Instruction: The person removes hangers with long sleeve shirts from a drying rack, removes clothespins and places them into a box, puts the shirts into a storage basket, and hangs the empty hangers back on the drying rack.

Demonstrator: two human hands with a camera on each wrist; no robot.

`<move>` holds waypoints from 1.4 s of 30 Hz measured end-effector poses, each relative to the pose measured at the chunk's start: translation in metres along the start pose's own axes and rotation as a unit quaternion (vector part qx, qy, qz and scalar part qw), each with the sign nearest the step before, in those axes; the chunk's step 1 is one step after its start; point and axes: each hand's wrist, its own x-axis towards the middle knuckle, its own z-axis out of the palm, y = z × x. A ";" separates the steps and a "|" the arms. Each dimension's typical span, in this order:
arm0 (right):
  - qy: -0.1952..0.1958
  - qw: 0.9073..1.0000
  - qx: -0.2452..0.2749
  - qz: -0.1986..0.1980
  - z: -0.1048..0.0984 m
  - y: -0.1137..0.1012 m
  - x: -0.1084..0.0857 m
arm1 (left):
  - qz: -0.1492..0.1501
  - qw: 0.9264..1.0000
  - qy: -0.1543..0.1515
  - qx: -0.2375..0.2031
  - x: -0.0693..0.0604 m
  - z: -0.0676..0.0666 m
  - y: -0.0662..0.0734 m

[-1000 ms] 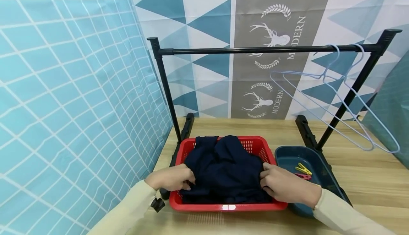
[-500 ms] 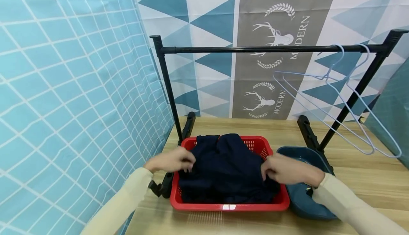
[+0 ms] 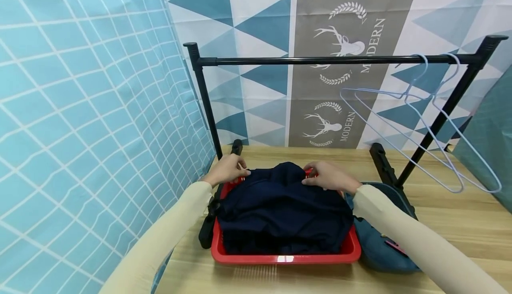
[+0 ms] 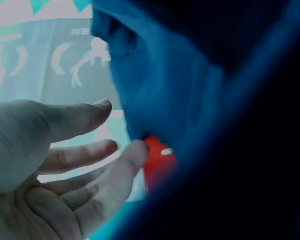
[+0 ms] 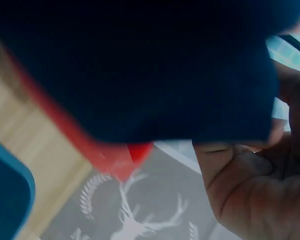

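Observation:
A dark navy cloth garment [image 3: 280,205] lies heaped in a red plastic basket [image 3: 286,259]; its kind does not show. My left hand [image 3: 229,169] is at the garment's far left edge, over the basket's back corner. In the left wrist view its thumb stands apart from loosely bent fingers [image 4: 105,195], with no cloth between them. My right hand [image 3: 330,176] reaches to the far right edge of the garment, thumb and forefinger apart in the head view. The right wrist view has cloth covering some of that hand's fingertips.
A black clothes rack [image 3: 280,61] stands behind and around the basket. Two light blue hangers [image 3: 404,95] hang at its right end. Beneath my right forearm a dark blue tray [image 3: 380,245] holds a pink clothes peg [image 3: 396,246]. A tiled-pattern sheet [image 3: 80,107] borders the left side.
Both hands have left the garment's sides and moved away from me to its far edge. The garment's front part now bulges a little higher, and the basket has hardly moved.

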 end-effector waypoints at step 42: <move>0.040 0.977 -0.103 -0.185 0.012 -0.007 -0.084 | 0.267 0.959 -0.097 0.024 -0.079 -0.017 0.027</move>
